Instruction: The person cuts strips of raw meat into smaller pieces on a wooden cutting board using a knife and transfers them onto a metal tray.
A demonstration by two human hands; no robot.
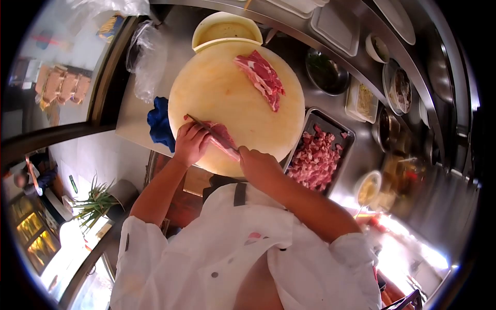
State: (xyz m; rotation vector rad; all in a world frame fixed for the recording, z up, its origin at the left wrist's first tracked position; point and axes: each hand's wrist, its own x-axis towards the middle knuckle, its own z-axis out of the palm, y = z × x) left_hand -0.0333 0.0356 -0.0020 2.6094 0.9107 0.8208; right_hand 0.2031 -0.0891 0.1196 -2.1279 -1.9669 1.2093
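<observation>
1. A person's right hand point(260, 168) closed its fingers around a knife point(198, 122); the left hand's point(191, 143) bent fingers pressed together on a strip of meat point(225, 148) at the cutting board's point(206, 77) 7 o'clock, though whether they pinched it one cannot tell.
2. Slicing appeared under way; the next stroke seemed to call for fingertips clear of the knife.
3. A second piece point(261, 80) lay at 1 o'clock.
4. Beside the board at 4 o'clock, a tray point(351, 138) held chopped meat point(315, 160).
5. A pale bin point(195, 36) at 12 showed a yellowish inside.
6. Farther out, a bowl point(341, 85) at 2 held greens point(321, 67); a tub point(351, 112) at 3, pale shreds point(365, 99).
</observation>
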